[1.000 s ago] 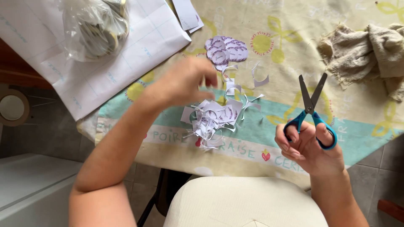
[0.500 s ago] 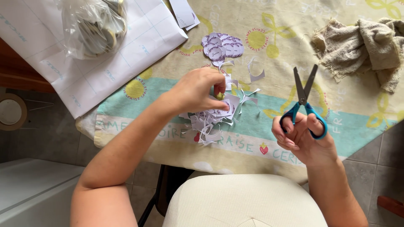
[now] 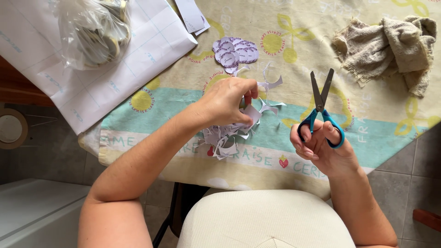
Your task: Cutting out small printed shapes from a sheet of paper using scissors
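While I watch from the head view:
left grip: left hand fingers pinched on a paper scrap atop the scrap pile
right grip: right hand clamped in scissors handles, blades apart, tips pointing away
relation: scrap lies left of blades, left hand nearer
beyond: cut round stickers farther up the tablecloth

Table draped in yellow-and-teal printed tablecloth. Grey tiled floor below. Cream seat cushion near bottom edge. White cabinet top bottom left. Even, soft daylight.
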